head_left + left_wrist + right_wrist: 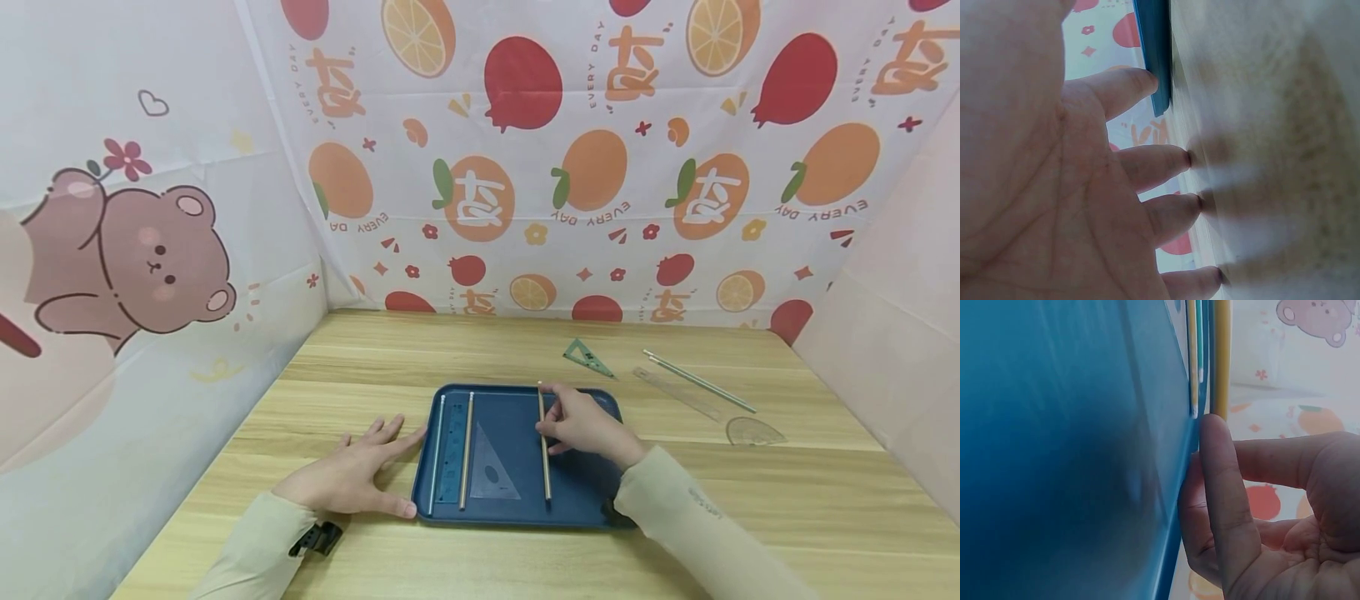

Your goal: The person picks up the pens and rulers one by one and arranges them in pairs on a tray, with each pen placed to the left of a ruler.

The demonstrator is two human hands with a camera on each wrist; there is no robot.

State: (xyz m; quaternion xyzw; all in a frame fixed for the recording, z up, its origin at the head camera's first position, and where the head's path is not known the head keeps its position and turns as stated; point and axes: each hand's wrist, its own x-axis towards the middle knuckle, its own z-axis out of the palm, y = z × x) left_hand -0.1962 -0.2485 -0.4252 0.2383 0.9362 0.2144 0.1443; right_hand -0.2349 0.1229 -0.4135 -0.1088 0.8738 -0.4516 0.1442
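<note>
wooden table (375, 350), blue tray (513, 417) on it. my right hand (588, 427) pinches a pencil (546, 471) over the tray, right of the clear triangle (491, 475); my left hand (352, 475), fingers spread, touches the tray's left edge.

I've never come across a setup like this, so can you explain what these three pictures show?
There's no machine here: a person works barehanded. The wide picture comes from a camera worn on the head; the other two come from one on each wrist. On the table sits a blue tray holding a green pencil, a bluish ruler, a yellow pencil and a clear triangle. Behind it or to its right lie a small green triangle, a clear ruler, two pale green pencils and a protractor. The left hand, fingers spread, touches the tray's side. The right hand pinches a second yellow pencil over the tray.
</note>
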